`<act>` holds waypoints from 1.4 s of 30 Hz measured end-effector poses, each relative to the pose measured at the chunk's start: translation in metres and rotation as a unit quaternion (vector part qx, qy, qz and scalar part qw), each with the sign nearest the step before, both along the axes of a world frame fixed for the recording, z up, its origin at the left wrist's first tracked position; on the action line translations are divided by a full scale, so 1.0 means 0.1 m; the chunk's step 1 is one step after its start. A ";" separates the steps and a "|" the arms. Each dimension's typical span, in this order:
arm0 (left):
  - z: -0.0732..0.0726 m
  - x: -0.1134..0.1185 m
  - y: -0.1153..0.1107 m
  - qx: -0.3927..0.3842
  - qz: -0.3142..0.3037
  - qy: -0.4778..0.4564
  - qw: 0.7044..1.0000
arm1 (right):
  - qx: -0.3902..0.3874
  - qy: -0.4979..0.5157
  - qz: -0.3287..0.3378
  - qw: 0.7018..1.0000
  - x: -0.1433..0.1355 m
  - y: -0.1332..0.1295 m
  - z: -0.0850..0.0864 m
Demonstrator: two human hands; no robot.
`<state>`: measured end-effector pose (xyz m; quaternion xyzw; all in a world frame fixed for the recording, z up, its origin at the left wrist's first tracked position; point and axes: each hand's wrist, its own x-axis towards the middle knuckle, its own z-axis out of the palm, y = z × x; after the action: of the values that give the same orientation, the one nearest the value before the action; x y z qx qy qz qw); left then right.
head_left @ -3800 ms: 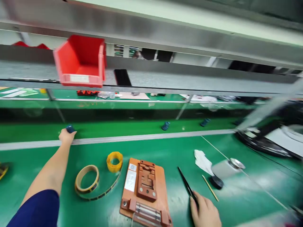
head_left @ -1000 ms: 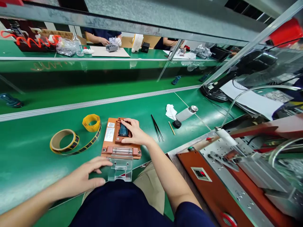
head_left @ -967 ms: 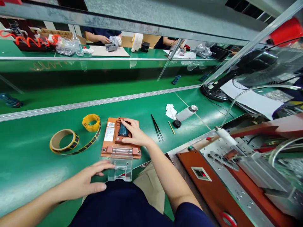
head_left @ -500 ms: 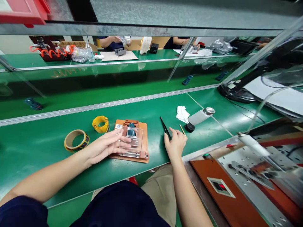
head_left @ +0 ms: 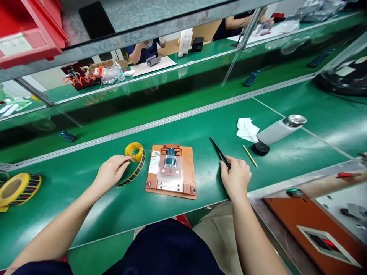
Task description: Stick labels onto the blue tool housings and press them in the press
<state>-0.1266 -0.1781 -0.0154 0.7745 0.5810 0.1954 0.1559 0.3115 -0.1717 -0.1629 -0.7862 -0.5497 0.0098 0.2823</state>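
Note:
My left hand [head_left: 111,172] pinches the edge of a small yellow roll of label tape [head_left: 137,149], whose printed strip curls out toward me. In my right hand [head_left: 237,176] are black tweezers [head_left: 218,149], their tips pointing away from me over the bench. Between the two hands lies an orange-brown fixture [head_left: 187,164] with a clear plate over its middle. A dark blue-black part [head_left: 171,153] sits in the fixture near its top, partly under the clear plate.
A larger yellow label roll [head_left: 20,189] lies at far left. Right of the tweezers are a wooden stick [head_left: 250,156], a crumpled white tissue [head_left: 247,129], and a tipped-over white bottle [head_left: 275,131] by a black cap [head_left: 260,149]. A brown-panelled machine [head_left: 298,214] stands at right.
My left hand has left the fixture for the small tape roll and closed on its edge; the strip has loosened outward. My right hand keeps the tweezers. The view has tilted and shifted.

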 end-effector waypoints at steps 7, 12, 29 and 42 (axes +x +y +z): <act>-0.12 0.29 0.56 -0.030 -0.045 0.148 0.988 | 0.010 0.021 -0.004 1.000 -0.01 -0.01 0.01; -0.20 0.43 0.93 -0.076 -0.016 0.126 0.989 | 0.034 0.059 -0.010 0.998 0.01 -0.03 0.06; -0.21 0.19 0.12 -0.095 0.212 -0.405 0.884 | 0.002 0.712 0.275 0.646 -1.41 0.19 1.26; -0.20 0.22 -0.01 -0.079 0.172 -0.405 0.894 | -0.038 0.614 0.375 0.693 -2.11 0.49 1.39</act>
<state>-0.1050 -0.1790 -0.0356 0.5012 0.6053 0.4696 0.4023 0.1006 -0.1222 -0.0234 -0.3436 -0.5021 0.6166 0.4996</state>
